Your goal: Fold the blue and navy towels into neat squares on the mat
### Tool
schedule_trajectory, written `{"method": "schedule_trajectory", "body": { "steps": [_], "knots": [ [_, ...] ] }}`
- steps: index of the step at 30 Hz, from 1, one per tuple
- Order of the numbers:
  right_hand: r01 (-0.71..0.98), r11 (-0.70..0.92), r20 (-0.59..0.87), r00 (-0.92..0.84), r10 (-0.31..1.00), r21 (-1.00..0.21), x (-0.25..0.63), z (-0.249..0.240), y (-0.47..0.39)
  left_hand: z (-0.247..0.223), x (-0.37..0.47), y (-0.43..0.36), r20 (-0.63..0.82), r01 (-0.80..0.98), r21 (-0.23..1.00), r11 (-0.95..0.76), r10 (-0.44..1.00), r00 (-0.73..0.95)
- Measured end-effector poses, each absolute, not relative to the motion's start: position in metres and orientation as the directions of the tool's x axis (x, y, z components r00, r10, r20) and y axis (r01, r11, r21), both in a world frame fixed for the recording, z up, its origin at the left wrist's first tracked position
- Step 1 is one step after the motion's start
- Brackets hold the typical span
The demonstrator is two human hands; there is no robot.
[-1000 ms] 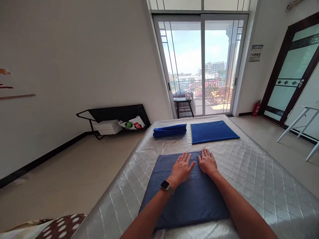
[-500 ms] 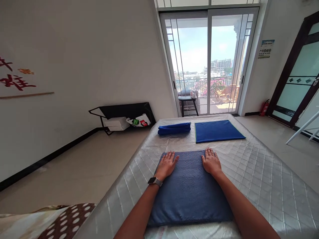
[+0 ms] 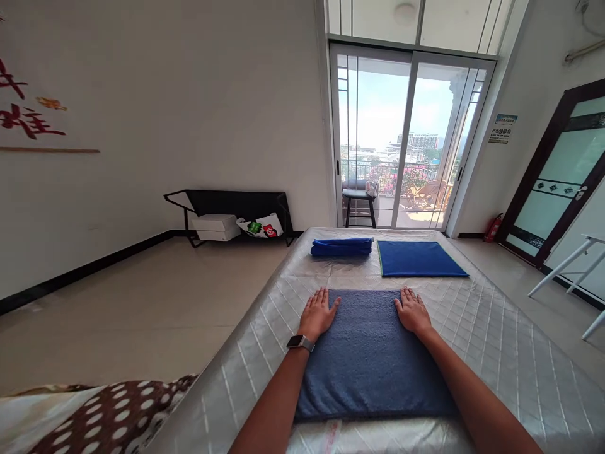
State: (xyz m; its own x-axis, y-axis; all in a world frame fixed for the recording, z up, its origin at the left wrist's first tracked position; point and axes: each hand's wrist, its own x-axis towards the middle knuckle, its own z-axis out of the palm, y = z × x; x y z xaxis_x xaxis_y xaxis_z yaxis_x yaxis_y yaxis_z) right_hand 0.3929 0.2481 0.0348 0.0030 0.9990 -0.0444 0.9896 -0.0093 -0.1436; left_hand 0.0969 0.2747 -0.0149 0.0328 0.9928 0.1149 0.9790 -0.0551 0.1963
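Observation:
A grey-blue towel lies flat on a plastic-covered mattress in front of me. My left hand rests palm down on its far left corner, fingers stretched out; a watch is on that wrist. On the far right corner lies my right hand, also flat with its fingers extended. Neither hand grips anything. Beyond them are a rolled or tightly folded bright blue cloth on the left and a flat blue cloth with a green edge on the right.
A black rack with a white box stands by the left wall. Brown polka-dot fabric lies at the lower left. Sliding glass doors, a dark stool, a fire extinguisher and white furniture legs are farther off.
The camera view has tilted and shifted, so the whole scene sits differently in the frame. Both hands stay flat at the towel's far corners, and the towel looks unchanged.

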Motion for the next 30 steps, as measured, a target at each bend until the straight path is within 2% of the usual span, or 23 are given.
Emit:
{"method": "schedule_trajectory", "body": {
  "steps": [7,13,17,19,22,25,27,30],
  "knots": [
    [0.995,0.007,-0.044,-0.011,0.999,-0.098,0.394,0.042,0.219,-0.016,0.101,0.274,0.151,0.978,0.200,-0.061,0.988,0.031],
    [0.989,0.010,-0.091,-0.024,0.996,-0.147,0.396,0.033,0.200,-0.007,0.100,0.270,0.122,0.976,0.211,-0.049,0.992,0.023],
    [0.985,0.005,-0.075,-0.018,0.997,-0.172,0.395,0.032,0.199,0.007,0.107,0.263,0.207,0.986,0.150,-0.075,0.977,0.043],
    [0.982,0.008,-0.066,-0.021,0.998,-0.186,0.394,0.032,0.200,0.016,0.125,0.253,0.268,0.980,0.133,-0.149,0.957,0.109],
    [0.978,0.010,-0.054,-0.022,0.998,-0.210,0.394,0.032,0.199,0.021,0.169,0.230,0.337,0.923,0.138,-0.359,0.894,0.297],
    [0.975,0.017,-0.046,-0.028,0.999,-0.223,0.394,0.032,0.198,0.011,0.211,0.209,0.340,0.836,0.142,-0.530,0.819,0.461],
    [0.974,0.022,-0.041,-0.032,0.999,-0.226,0.394,0.032,0.198,0.001,0.228,0.203,0.296,0.813,0.158,-0.560,0.813,0.502],
    [0.971,0.025,-0.031,-0.034,0.999,-0.236,0.394,0.032,0.198,-0.010,0.231,0.205,0.224,0.836,0.182,-0.517,0.850,0.477]
  ]
}}
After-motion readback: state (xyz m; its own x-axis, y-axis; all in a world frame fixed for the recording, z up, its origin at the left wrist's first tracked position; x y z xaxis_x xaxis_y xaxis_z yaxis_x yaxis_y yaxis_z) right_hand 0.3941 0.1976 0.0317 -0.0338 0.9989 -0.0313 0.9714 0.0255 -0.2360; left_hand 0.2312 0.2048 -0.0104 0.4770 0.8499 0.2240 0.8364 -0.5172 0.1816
